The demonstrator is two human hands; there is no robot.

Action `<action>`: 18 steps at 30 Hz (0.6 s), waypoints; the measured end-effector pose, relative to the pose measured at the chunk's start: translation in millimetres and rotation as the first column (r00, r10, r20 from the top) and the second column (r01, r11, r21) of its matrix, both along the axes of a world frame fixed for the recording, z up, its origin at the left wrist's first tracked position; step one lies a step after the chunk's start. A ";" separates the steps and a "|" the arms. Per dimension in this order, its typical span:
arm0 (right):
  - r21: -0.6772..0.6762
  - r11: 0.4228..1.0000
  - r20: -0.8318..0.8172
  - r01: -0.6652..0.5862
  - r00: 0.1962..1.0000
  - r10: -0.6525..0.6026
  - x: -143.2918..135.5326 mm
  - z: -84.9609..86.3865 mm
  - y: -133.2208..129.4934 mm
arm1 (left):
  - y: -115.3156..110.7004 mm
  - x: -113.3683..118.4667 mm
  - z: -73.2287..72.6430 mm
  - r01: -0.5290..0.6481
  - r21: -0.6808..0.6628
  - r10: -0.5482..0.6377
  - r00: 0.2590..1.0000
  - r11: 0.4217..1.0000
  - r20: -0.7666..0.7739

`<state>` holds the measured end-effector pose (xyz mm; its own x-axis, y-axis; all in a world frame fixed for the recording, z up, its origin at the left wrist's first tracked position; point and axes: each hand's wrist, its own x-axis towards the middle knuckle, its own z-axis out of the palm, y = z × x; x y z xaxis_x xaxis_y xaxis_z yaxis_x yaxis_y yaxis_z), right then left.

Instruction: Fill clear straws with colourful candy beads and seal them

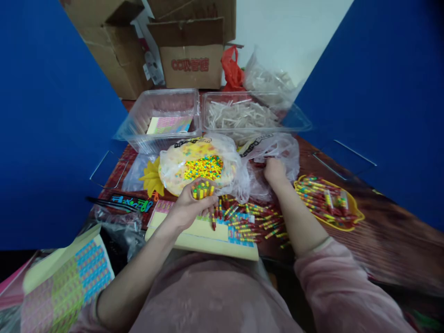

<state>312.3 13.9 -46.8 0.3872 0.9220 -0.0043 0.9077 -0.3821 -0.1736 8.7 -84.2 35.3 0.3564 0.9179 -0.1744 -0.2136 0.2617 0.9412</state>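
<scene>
My left hand (185,210) is closed around a bundle of small plastic tubes (203,190) filled with yellow and green candy beads. It sits just in front of a clear bag of coloured candy beads (204,167). My right hand (275,172) reaches into a thin plastic bag (289,150) to the right. Its fingers are hidden there, with something dark red by them. Below and between the hands lie many filled tubes (243,226) with dark red ends, some on a sheet of coloured labels (204,236).
Two clear plastic bins stand behind: one with label sheets (130,127), one with empty clear tubes (243,115). A yellow basket (357,215) of filled tubes sits at right. Cardboard boxes (194,67) stand at the back, blue panels (381,92) on both sides.
</scene>
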 end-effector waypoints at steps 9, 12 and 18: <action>0.529 0.849 -0.656 -0.012 0.629 0.417 -41.3 41.8 -56.8 | 7.8 -5.2 -6.6 -0.003 -0.017 0.003 1.000 1.000 -0.006; 0.552 0.832 -0.824 0.058 0.194 0.533 -82.4 65.2 -85.8 | 7.9 -2.8 -8.9 0.014 0.002 -0.014 1.000 1.000 -0.008; 0.553 0.833 -0.830 -0.007 0.079 0.552 -127.3 77.4 -100.0 | 6.2 1.5 -8.0 0.029 -0.003 -0.029 1.000 1.000 -0.007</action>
<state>185.0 -86.2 30.5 0.0196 0.9820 0.1880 -0.0983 0.1890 -0.9770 10.3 -78.0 27.3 0.3814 0.9069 -0.1792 -0.1996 0.2701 0.9419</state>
